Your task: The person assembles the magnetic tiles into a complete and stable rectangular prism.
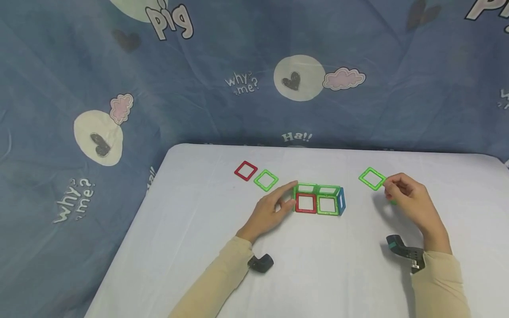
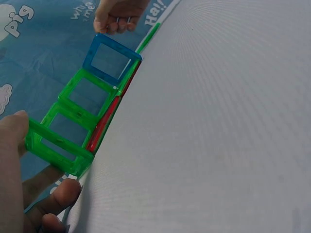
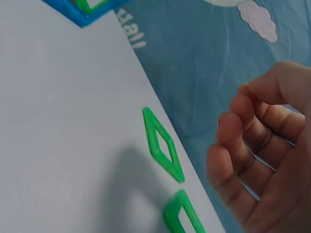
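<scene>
A long box of magnetic tiles (image 1: 328, 205) sits mid-table, with a red and a green square in front, green ones on top and a blue tile (image 2: 112, 58) at its right end. My left hand (image 1: 270, 213) grips the left end, index finger at the far corner and thumb at the near side of the green end tile (image 2: 58, 145). Off to the right, my right hand (image 1: 411, 201) hovers over the table with loosely curled fingers and nothing in them. Beside it lie a green tile (image 3: 163, 145) and a second green tile (image 3: 182, 213), partly hidden in the head view.
A loose red tile (image 1: 245, 171) and a green tile (image 1: 266, 180) lie behind my left hand. The white table (image 1: 318, 269) ends at a blue printed cloth (image 1: 246, 115) hanging at the back and left. Each wrist carries a small black camera mount.
</scene>
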The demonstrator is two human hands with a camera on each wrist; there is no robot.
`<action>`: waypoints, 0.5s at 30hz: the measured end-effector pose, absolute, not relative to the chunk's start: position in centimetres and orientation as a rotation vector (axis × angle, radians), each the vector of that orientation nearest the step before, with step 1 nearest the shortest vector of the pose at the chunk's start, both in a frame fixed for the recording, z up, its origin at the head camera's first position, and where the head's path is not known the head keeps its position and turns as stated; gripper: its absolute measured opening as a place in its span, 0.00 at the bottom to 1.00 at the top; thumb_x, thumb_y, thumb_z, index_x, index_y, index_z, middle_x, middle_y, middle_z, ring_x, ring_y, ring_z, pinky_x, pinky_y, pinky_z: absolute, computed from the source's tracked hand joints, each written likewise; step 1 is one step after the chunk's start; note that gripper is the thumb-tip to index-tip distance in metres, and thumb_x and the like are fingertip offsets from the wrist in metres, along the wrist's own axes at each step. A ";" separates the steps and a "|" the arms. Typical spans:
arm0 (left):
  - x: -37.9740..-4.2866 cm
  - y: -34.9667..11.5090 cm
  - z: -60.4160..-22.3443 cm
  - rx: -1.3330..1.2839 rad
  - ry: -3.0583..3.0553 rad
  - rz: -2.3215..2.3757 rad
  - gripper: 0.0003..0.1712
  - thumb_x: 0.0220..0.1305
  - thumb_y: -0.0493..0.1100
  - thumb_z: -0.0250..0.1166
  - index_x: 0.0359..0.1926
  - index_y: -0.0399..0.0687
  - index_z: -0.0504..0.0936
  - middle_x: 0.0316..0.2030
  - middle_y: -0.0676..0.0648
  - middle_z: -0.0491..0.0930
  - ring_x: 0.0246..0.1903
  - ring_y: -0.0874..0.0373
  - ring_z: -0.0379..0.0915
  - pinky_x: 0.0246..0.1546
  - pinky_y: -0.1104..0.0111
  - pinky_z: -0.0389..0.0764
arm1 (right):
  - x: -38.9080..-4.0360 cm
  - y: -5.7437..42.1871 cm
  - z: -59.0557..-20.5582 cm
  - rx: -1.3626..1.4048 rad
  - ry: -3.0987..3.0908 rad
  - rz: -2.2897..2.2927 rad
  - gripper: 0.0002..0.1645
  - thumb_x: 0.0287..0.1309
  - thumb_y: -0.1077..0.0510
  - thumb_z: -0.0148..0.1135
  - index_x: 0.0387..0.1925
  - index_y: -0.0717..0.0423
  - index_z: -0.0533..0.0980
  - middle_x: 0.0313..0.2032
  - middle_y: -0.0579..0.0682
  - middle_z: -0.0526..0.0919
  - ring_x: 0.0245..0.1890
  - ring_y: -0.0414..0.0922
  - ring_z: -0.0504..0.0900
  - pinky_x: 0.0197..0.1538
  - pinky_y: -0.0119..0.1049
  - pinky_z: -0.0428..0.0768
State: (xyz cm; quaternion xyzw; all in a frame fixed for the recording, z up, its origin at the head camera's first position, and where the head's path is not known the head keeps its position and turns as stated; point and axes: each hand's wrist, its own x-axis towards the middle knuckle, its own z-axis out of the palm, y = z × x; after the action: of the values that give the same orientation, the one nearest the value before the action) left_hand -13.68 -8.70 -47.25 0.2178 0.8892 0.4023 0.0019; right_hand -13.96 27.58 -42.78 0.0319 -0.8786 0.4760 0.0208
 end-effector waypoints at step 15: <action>-13.7 -8.6 -47.2 0.701 2.805 1.280 0.29 0.68 0.58 0.54 0.67 0.78 0.59 0.34 0.59 0.73 0.27 0.67 0.66 0.27 0.73 0.68 | -13.8 29.9 -43.2 -0.069 -2.661 1.491 0.22 0.66 0.48 0.52 0.46 0.64 0.72 0.32 0.27 0.78 0.31 0.25 0.77 0.34 0.17 0.74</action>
State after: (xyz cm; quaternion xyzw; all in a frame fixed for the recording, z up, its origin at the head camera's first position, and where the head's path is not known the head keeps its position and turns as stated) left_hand -13.67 -8.60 -47.19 0.2218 0.8871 0.4047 -0.0100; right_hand -13.80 29.92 -43.16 -0.0227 -0.8713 0.4882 0.0451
